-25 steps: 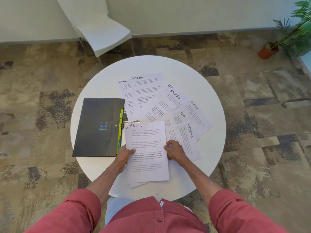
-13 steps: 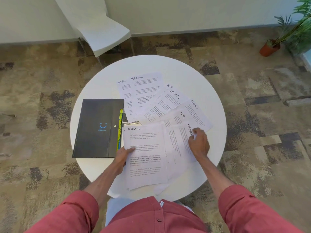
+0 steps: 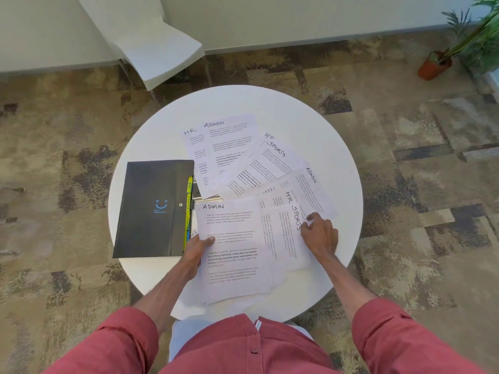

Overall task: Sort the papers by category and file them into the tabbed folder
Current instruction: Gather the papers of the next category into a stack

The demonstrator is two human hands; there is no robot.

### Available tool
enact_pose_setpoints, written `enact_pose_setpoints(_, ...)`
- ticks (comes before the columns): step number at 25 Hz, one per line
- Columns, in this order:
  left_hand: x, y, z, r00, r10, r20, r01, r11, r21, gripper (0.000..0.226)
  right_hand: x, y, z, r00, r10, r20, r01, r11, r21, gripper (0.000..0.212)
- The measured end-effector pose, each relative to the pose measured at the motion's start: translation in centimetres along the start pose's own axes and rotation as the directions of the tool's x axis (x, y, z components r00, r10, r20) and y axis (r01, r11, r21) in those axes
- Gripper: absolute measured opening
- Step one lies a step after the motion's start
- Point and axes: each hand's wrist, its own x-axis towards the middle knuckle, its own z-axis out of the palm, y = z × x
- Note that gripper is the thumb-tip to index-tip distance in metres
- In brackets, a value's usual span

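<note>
Several printed sheets fan across the round white table point(image 3: 270, 103), hand-marked ADMIN, HR or SPORTS. A closed black tabbed folder point(image 3: 154, 209) lies at the left, its yellow and green tabs point(image 3: 189, 184) along its right edge. My left hand point(image 3: 198, 248) holds the left edge of the near ADMIN sheet point(image 3: 233, 252), thumb on top. My right hand point(image 3: 320, 234) pinches the top right corner of the SPORTS sheet point(image 3: 286, 238) that lies beside it. Farther back lie an HR sheet point(image 3: 194, 147), an ADMIN sheet point(image 3: 229, 141), another SPORTS sheet point(image 3: 259, 171) and a further ADMIN sheet point(image 3: 310, 190).
A white chair point(image 3: 159, 55) stands beyond the table at the far left. A potted plant point(image 3: 434, 66) sits on the patterned carpet at the far right. The near sheets overhang the table's front edge.
My right hand has left the ADMIN sheet's right edge and moved right and forward to the corner of the SPORTS sheet. My left hand stays on the ADMIN sheet.
</note>
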Motion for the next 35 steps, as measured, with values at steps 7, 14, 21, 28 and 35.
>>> enact_pose_setpoints(7, 0.2, -0.3, -0.1, 0.999, -0.033, 0.028, 0.033, 0.999, 0.006, 0.029, 2.8, 0.9, -0.9, 0.984, 0.163, -0.079, -0.162, 0.987, 0.013, 0.063)
enact_pose_setpoints(14, 0.6, -0.5, 0.0, 0.999, -0.048, -0.025, 0.049, 0.996, 0.073, 0.025, 4.9, 1.5, -1.9, 0.977, 0.204, 0.062, -0.201, 0.978, -0.061, 0.084)
enact_pose_setpoints(21, 0.9, -0.4, 0.1, 0.998, -0.049, -0.038, 0.054, 0.99, 0.127, 0.025, 5.3, 1.3, -4.0, 0.973, 0.224, 0.059, -0.232, 0.944, 0.236, 0.04)
enact_pose_setpoints(28, 0.5, -0.3, 0.2, 0.998, -0.05, -0.043, 0.055, 0.99, 0.129, 0.025, 5.1, -2.4, -8.8, 0.977, 0.092, -0.194, 0.049, 0.785, 0.617, 0.015)
enact_pose_setpoints(35, 0.7, 0.2, 0.1, 0.997, -0.07, -0.044, 0.075, 0.986, 0.151, 0.022, 4.6, -1.7, -4.9, 0.987, 0.123, 0.104, -0.158, 0.614, 0.774, 0.024)
